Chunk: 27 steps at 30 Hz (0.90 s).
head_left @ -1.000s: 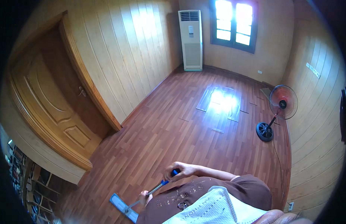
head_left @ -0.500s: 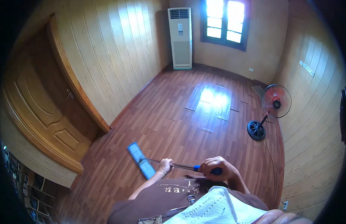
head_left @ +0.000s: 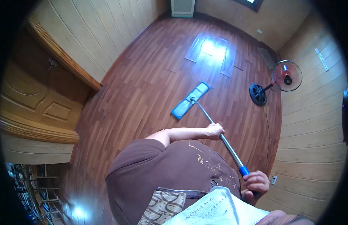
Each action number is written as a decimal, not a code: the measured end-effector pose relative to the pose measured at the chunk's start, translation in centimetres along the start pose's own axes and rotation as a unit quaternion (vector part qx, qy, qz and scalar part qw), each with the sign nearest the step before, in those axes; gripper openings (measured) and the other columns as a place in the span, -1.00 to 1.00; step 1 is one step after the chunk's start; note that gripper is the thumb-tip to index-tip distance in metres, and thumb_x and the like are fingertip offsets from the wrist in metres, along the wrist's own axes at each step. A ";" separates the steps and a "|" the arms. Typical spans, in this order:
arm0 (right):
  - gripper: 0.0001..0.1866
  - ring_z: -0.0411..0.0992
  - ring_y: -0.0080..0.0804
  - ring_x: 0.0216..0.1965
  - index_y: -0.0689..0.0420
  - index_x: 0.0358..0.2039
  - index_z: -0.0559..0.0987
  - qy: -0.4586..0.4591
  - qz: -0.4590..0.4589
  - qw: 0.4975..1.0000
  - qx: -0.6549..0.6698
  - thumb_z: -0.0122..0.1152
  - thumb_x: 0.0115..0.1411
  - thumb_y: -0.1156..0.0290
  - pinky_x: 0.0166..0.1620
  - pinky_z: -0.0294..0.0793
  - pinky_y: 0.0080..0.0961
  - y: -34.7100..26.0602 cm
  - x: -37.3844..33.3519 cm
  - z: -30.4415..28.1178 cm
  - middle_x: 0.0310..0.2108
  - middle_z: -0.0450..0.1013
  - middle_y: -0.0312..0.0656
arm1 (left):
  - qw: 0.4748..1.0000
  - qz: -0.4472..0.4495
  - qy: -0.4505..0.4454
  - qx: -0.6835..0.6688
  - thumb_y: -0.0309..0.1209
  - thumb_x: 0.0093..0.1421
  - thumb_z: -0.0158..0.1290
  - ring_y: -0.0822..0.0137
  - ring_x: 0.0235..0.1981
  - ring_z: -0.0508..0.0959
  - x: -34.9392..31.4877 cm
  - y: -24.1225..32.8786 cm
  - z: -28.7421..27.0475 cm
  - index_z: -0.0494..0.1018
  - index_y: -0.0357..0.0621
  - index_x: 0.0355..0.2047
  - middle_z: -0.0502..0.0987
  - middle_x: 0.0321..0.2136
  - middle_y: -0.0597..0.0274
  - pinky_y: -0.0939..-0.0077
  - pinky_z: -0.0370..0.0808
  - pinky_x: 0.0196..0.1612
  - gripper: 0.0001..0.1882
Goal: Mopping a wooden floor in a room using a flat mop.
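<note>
A flat mop with a blue rectangular head (head_left: 190,100) lies against the wooden floor ahead of me. Its silver pole (head_left: 231,150) slants from the head back toward my right side. Partway along the pole, my left hand (head_left: 215,129) is wrapped round the metal. My right hand (head_left: 256,183) grips the dark upper end of the handle, just past the blue collar (head_left: 243,171). My left arm reaches across in front of my brown shirt.
A floor fan (head_left: 258,93) with a round black base stands at the right, its cord (head_left: 269,127) running along the floor. A brown door (head_left: 50,90) is at the left, shelves (head_left: 42,191) at lower left. A white upright unit (head_left: 182,8) stands by the far wall.
The mop head has swung from the left to farther ahead and right, and its angle has turned. Both hands moved right with the pole, the left forward, the right nearer my body. The view tilted down.
</note>
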State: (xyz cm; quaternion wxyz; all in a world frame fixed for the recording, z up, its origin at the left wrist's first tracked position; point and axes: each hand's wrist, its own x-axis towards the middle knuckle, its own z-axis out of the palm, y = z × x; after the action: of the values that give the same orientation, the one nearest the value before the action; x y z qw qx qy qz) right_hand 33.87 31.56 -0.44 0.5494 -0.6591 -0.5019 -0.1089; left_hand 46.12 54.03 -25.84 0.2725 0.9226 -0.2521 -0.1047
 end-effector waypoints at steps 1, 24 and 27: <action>-0.63 0.50 -0.29 -0.55 0.09 -0.60 0.47 -0.040 -0.007 0.999 -0.006 0.26 0.09 0.07 -0.49 0.35 -0.48 -0.4 0.2 -0.9 -0.65 0.44 -0.24 | 1.000 0.006 -0.007 -0.003 -0.30 -0.10 0.13 0.11 -0.20 0.52 0.6 0.4 0.3 0.55 0.06 -0.50 0.54 -0.43 0.20 0.15 0.45 -0.16 -0.88; -0.83 0.52 -0.07 -0.09 0.21 -0.42 0.57 -0.070 0.144 0.987 0.021 0.36 -0.03 0.45 0.00 0.43 -0.21 13.6 10.6 15.1 -0.37 0.56 -0.13 | 0.918 -0.369 0.146 0.028 -0.33 0.13 -0.05 0.27 -0.07 0.54 -8.3 -24.0 -7.8 0.55 0.26 -0.30 0.54 -0.22 0.35 0.24 0.52 -0.16 -0.80; -0.83 0.50 -0.17 -0.02 0.12 -0.42 0.57 -0.140 0.118 0.983 -0.001 0.32 -0.10 0.54 0.01 0.37 -0.27 15.1 12.2 17.7 -0.31 0.56 -0.21 | 0.885 -0.422 0.197 -0.019 -0.29 0.16 -0.08 0.28 -0.01 0.48 -12.4 -27.1 -7.9 0.53 0.24 -0.30 0.50 -0.19 0.35 0.09 0.41 -0.10 -0.81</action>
State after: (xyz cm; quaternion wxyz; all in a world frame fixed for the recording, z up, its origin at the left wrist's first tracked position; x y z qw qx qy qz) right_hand 44.24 54.56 -7.85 0.4822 -0.7229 -0.4923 0.0501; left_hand 49.25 83.71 -33.65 0.2646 0.9380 0.2219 -0.0307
